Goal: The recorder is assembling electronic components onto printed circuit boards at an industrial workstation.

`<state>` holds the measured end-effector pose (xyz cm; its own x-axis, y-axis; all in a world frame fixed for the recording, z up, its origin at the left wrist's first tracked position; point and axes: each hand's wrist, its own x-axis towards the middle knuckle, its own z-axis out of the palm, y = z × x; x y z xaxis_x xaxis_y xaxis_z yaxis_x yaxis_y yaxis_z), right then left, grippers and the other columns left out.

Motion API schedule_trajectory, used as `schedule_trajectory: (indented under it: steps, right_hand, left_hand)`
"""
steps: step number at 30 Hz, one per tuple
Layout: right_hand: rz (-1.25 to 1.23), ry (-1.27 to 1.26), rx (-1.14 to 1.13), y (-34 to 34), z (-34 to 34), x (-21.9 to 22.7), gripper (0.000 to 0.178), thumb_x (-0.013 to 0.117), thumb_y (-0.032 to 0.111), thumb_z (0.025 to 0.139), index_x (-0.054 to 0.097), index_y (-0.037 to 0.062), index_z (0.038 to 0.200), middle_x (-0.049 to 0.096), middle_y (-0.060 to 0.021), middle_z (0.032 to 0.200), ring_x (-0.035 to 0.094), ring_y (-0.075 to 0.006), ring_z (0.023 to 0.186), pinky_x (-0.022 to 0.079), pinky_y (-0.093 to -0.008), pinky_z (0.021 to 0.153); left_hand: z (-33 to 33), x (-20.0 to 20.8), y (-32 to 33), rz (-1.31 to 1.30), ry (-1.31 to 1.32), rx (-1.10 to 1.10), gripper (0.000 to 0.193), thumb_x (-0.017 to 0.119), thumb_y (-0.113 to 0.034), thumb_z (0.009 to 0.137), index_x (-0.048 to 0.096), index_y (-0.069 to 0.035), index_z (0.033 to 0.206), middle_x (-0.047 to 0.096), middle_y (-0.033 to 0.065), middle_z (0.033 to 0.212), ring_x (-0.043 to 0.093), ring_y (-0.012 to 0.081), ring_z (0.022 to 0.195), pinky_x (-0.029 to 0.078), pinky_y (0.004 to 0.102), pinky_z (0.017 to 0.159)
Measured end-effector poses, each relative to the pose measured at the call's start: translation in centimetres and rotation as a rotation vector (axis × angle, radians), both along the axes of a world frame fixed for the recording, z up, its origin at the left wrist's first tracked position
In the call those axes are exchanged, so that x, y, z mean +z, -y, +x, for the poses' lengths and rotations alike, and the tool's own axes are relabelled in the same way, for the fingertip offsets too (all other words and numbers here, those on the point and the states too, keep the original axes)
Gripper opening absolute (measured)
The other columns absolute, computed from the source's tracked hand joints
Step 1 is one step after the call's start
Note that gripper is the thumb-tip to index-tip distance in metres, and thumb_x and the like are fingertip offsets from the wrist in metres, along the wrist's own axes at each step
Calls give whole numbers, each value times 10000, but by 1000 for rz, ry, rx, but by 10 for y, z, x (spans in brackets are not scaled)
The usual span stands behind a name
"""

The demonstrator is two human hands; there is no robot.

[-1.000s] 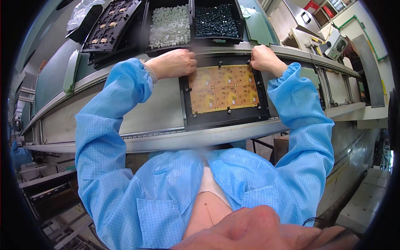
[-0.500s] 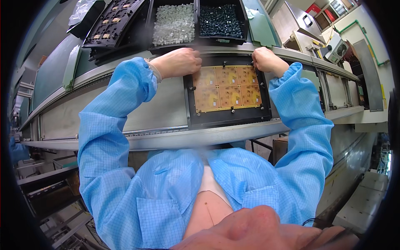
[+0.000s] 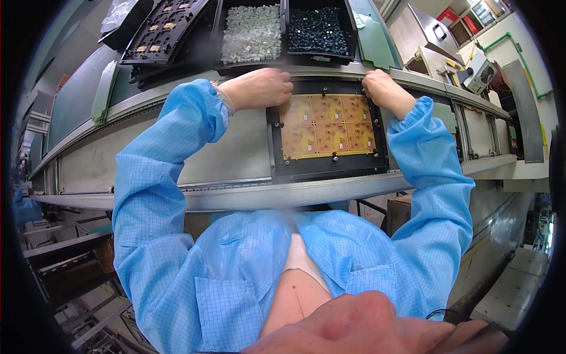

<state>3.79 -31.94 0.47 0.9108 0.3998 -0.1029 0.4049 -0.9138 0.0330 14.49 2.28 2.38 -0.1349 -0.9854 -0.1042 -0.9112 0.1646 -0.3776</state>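
A yellow circuit board panel [image 3: 328, 125], divided into several rectangular sections, lies in a black fixture frame [image 3: 295, 168] with small clamp posts around its edges. My left hand [image 3: 262, 89] is at the frame's far left corner, its fingers curled together. What those fingertips hold, if anything, is hidden by the hand. At the far right corner, my right hand [image 3: 386, 92] has its fingers pinched beside the board's edge. Any small thing between them cannot be made out.
Behind the rail stand a black bin of clear-white small parts [image 3: 252, 35] and a bin of dark blue-black small parts [image 3: 318, 32]. A tilted black tray [image 3: 165, 29] with several small components is farther left. A metal conveyor rail [image 3: 236, 197] runs along the near side.
The whole scene sits slightly farther right in the picture. Both hands stay at the frame's far corners, with only slight finger movement.
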Motion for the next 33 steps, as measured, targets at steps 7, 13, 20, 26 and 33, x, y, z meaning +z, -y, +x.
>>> schedule_trajectory:
  steps: [7, 13, 20, 26, 33]
  right_hand:
    - [358, 204, -388, 3, -52, 17, 147, 672, 139, 900, 717, 3, 937, 672, -198, 948, 646, -387, 916, 518, -438, 810]
    - [374, 110, -615, 2, -77, -7, 278, 611, 226, 962, 703, -5, 837, 680, -230, 826, 651, -442, 826, 519, -506, 733]
    - [468, 164, -516, -38, -64, -8, 286, 594, 223, 977, 698, -19, 866, 669, -241, 789, 651, -427, 754, 506, -471, 664]
    - [689, 89, -338, -105, -40, -9, 209, 617, 166, 956, 706, -19, 921, 684, -210, 770, 684, -353, 706, 532, -408, 632]
    - [533, 553, -194, -111, 34, 21, 70, 672, 81, 868, 706, 27, 896, 695, -151, 885, 656, -353, 867, 530, -431, 774]
  left_hand:
    - [8, 6, -24, -334, -324, 157, 68, 643, -116, 867, 609, -68, 902, 607, 65, 910, 609, 254, 909, 531, 363, 776]
    - [55, 7, -32, -890, -286, 517, 89, 684, -116, 869, 647, -73, 937, 632, 79, 915, 623, 292, 909, 541, 394, 775]
    - [78, 8, -14, -705, -254, 625, 98, 708, -156, 867, 668, -86, 921, 648, 72, 967, 621, 283, 973, 533, 392, 861]
    - [97, 15, -16, -590, -317, 581, 146, 735, -196, 853, 658, -79, 892, 643, 68, 964, 630, 281, 980, 535, 395, 845]
    - [90, 26, -22, -795, -563, 624, 127, 688, -132, 922, 639, -18, 949, 705, 126, 861, 712, 258, 790, 564, 332, 720]
